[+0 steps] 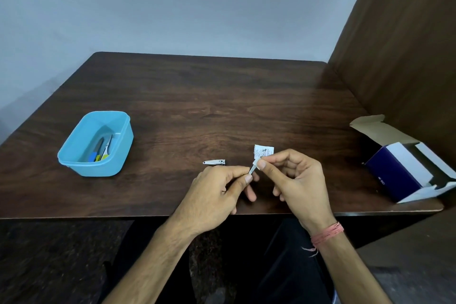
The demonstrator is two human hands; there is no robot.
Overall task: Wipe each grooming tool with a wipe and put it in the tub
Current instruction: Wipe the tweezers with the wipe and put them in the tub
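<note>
Dark wood-grain table (172, 96): left hand (217, 190) pinches slim metal tool (252, 169), right hand (296, 175) pinches crinkled wipe (262, 151).

Plain room: wooden table (197, 96), bare wall (172, 2).

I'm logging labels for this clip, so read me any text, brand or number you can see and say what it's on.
Box: small pale marks low on its dark blue side, too small to read.
Sachet, behind the right hand: lines of dark print, too blurred to read.
Tub, clipper, table: no text visible.
</note>
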